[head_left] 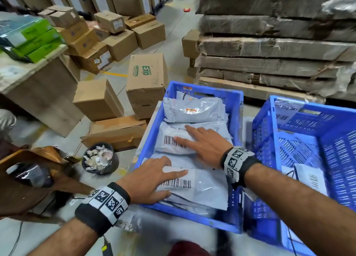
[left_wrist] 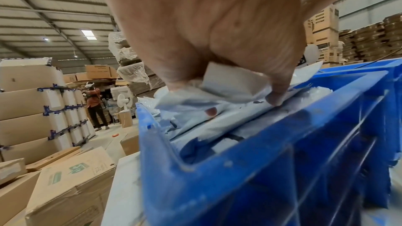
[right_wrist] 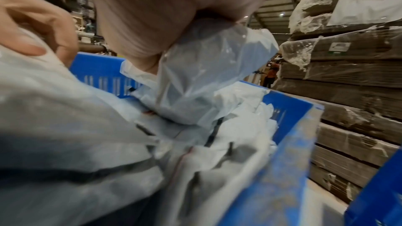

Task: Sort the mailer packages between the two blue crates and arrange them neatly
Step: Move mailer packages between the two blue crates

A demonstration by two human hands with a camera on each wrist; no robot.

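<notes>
Warehouse floor, cardboard boxes [head_left: 146, 78] behind. I see both hands in the full left blue plastic crate [head_left: 152, 132]: left hand [head_left: 152, 178] fingers pinching the near grey barcoded mailer [head_left: 202, 186], right hand [head_left: 204, 144] fingers spread flat on the middle mailer [head_left: 173, 138]. Right blue crate [head_left: 327, 132] holds few.

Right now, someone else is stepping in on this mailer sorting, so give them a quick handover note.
Left hand: grips the nearest grey plastic mailer with a barcode label, thumb under its edge.
Right hand: fingers flat, pressing the middle grey mailer.
Left blue plastic crate: nearly full of grey mailers, laid in rough overlapping rows.
Right blue plastic crate: mostly bare, only a few mailers at its near end.
Done: most of the visible mailers sit in the left crate.
Left: square up the stack; any further sorting between crates cannot be judged from here.
</notes>
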